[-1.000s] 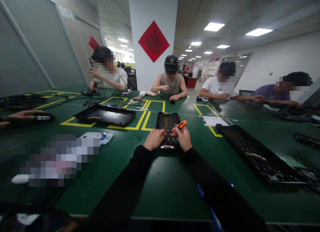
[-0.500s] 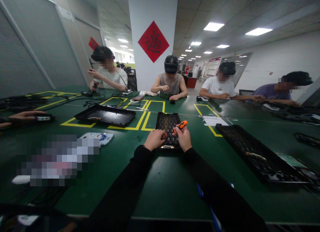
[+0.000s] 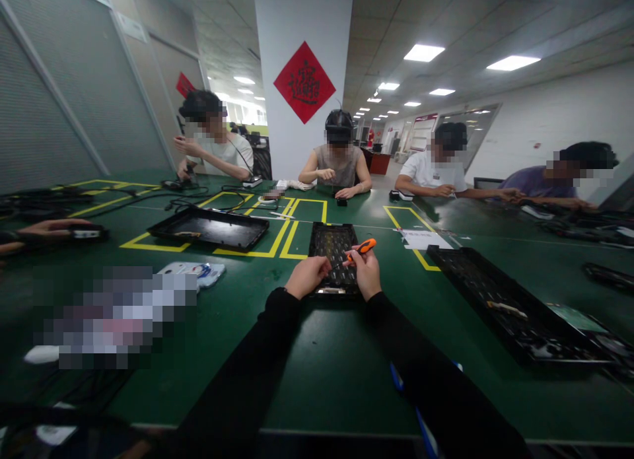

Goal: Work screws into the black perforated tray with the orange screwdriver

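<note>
The lower part of the view is filled by a green desk (image 3: 307,360), on which rectangles are marked in yellow. Along its far side four co-workers (image 3: 341,162) are seated. At the right, a long black tray (image 3: 470,277) is set at a slant; beyond the left forearm, a wide black tray (image 3: 232,231) is placed across the yellow marks. Between them, directly in front of the wearer, a smaller black slotted tray (image 3: 334,241) is laid on the desk. Its left side is covered by the left hand (image 3: 308,276), whose fingers are curled over it; whether anything is pinched there cannot be told. By the right hand (image 3: 367,274), at the tray's right edge, an orange-handled tool (image 3: 365,246) is gripped between the fingers, its handle tilted up toward the right.
</note>
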Motion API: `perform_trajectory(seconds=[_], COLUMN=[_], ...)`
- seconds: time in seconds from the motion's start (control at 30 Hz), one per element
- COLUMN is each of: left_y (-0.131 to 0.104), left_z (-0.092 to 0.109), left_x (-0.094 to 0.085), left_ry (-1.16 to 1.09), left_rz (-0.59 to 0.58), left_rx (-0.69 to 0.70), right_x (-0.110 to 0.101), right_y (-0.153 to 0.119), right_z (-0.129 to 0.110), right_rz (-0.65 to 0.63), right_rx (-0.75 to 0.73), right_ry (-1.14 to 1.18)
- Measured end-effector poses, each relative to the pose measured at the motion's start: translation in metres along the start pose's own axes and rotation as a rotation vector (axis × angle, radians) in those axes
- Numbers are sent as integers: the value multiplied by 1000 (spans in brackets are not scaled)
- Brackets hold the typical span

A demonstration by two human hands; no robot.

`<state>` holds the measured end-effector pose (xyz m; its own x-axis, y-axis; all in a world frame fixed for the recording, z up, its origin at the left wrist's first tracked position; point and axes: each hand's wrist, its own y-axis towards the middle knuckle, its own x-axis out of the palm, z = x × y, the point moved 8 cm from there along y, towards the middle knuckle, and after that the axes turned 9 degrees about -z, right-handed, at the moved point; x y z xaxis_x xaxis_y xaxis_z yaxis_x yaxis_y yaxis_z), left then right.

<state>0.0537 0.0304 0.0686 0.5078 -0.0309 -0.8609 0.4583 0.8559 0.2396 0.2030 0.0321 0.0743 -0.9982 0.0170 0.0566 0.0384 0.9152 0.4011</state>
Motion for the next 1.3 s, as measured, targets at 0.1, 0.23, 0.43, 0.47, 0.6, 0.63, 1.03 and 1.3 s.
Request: perform_trajectory(seconds=[0.1, 0.23, 0.43, 0.47, 0.6, 0.63, 1.03, 1.3], left_y=[1, 1, 0, 1, 1, 1, 1, 2], left_z=[0, 0, 0, 0, 0, 0, -6, -10], left_x=[2, 3, 3, 2, 1, 0, -7, -4], left_ry=[-32, -64, -120, -140, -243, -275, -654, -854], left_rz=[-13, -7, 14, 20, 56, 66, 152, 147], left_rx=[34, 57, 65, 74, 132, 142, 155, 156], right_x=[2, 3, 0, -1, -4, -6, -22, -23], right_y=[1, 0, 0, 0, 2, 3, 6, 5], right_z=[2, 3, 2, 2, 5, 6, 17, 16], right_rz=[-23, -33, 2, 2, 20, 37, 169, 184], right_rx=[9, 16, 2, 1, 6, 8, 42, 13], right_ry=[2, -16, -34, -26, 52, 80, 267, 287])
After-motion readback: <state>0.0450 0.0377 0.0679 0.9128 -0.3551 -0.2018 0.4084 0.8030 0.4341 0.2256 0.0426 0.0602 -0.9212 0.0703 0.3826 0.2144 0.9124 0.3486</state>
